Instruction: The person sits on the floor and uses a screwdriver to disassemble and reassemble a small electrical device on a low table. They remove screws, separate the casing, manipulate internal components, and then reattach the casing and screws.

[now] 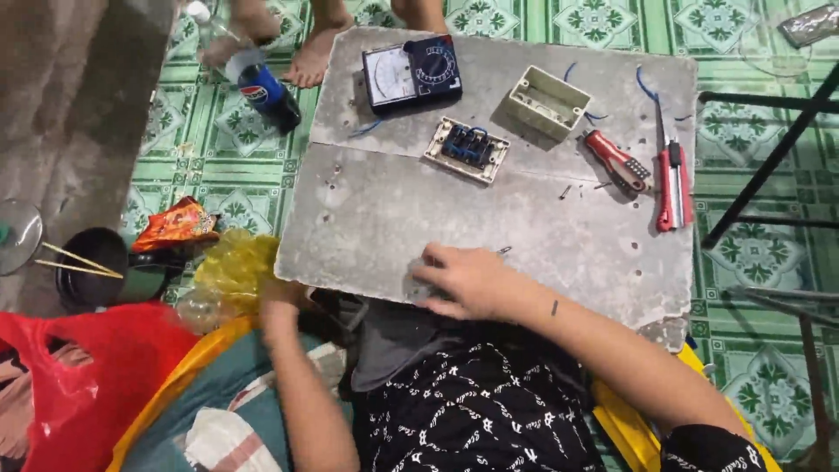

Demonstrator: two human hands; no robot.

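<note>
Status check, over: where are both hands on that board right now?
Right hand flat on grey board near edge. Left hand off board beside yellow plastic. Switch plate untouched.

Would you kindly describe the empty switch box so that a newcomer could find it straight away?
Start at the grey slab across the person's lap and look to its far edge. Between the black dial meter and the red-handled tools sits the box. It alone is a pale, open, hollow rectangle; the switch plate beside it is flat with blue parts.
</note>
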